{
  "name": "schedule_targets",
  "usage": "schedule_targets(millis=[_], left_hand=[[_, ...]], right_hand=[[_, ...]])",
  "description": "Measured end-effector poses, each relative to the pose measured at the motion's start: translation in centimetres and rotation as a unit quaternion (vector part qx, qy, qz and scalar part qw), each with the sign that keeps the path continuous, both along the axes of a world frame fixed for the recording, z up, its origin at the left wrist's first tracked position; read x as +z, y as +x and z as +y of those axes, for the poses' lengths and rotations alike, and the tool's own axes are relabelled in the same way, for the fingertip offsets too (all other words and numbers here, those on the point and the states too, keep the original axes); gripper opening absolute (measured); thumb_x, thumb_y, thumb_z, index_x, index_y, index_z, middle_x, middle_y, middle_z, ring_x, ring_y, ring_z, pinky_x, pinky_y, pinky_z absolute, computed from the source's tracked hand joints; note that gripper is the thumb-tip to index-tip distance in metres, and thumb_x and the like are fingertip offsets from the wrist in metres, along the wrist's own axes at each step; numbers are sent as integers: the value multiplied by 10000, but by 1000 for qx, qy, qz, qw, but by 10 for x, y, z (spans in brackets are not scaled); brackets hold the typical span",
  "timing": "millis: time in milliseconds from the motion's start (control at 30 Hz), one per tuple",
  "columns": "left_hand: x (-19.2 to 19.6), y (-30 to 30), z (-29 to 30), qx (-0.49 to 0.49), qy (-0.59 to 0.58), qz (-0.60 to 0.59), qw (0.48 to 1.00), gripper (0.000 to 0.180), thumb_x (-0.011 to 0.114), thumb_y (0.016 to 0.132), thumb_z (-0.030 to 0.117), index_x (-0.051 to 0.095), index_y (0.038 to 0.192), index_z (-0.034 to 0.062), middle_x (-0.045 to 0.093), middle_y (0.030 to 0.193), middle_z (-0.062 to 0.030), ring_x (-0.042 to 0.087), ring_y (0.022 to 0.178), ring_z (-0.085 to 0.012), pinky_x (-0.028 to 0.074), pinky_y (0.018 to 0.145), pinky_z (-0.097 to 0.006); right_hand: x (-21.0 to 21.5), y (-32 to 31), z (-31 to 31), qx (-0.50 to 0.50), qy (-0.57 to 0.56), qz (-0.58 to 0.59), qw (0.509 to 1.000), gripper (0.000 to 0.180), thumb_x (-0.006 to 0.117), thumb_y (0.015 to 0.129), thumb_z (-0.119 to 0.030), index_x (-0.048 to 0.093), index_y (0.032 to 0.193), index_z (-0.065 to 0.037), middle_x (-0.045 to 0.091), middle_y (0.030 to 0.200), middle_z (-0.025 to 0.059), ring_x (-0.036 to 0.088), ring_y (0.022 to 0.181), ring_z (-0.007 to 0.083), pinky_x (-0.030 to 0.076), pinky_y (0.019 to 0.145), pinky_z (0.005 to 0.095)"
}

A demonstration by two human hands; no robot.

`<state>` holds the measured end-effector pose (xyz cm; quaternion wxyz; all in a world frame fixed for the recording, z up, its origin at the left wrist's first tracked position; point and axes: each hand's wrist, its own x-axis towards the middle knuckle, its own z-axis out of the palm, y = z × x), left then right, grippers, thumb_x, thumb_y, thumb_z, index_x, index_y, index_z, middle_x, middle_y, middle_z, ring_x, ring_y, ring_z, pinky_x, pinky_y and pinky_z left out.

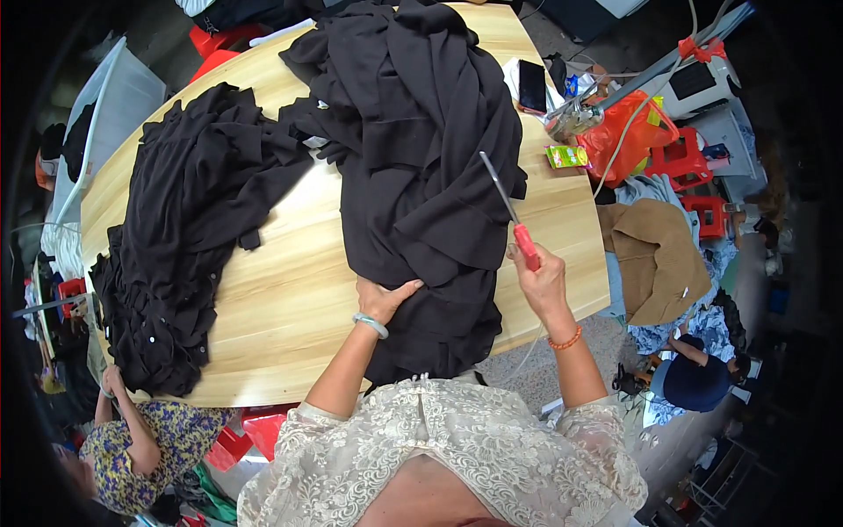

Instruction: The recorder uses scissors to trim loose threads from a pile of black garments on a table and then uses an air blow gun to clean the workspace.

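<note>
On the wooden tabletop (pixel 290 290), left hand (pixel 384 299) presses flat on black garment (pixel 421 158); right hand (pixel 540 277) grips red-handled scissors (pixel 512 213), seemingly mid-trimming

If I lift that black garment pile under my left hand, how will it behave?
The black garment pile will probably flop and sag, since it lies in soft folds and drapes over the wooden table edge. It is likely bulky, so layers may slide apart. The left hand pressing it dents it easily, so it seems limp, not stiff.

A garment workshop (black clothes (pixel 413 132) heaped on a worktable (pixel 290 290)).
</note>
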<state>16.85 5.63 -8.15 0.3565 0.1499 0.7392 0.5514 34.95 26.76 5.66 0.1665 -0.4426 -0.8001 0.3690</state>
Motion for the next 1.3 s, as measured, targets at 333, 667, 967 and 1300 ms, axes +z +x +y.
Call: schedule_targets(millis=[333,667,967,1300], left_hand=[[11,87,-25,8,-211,183,960,1418,911,492,432,18,1486,-41,320,1420,-314,366,1291,-456,315,1080,-468],[-7,56,-42,76,-25,15,997,1079,742,623,155,134,1500,2,462,1369,-262,489,1254,-360,396,1048,-373],[42,-25,-144,126,-47,168,977,999,712,587,67,265,1478,4,472,1357,-238,481,1257,-328,368,1070,-359],[20,-69,-276,118,-44,47,991,941,685,619,16,266,1458,-64,486,1345,-194,512,1205,-240,379,1041,-304]], right_hand=[[-6,-95,-70,299,166,-14,940,860,848,618,-356,439,1258,47,503,1179,217,542,1006,363,468,846,414],[-68,-92,22,122,304,-86,941,402,626,785,-41,505,1167,-22,553,1064,189,593,938,387,499,768,458],[-72,-67,6,162,192,-20,968,315,658,823,-87,534,1110,-45,590,1012,203,573,937,434,474,785,454],[-58,-27,-108,272,73,-5,959,258,686,752,-58,590,992,-52,628,928,151,610,822,402,509,685,440]])
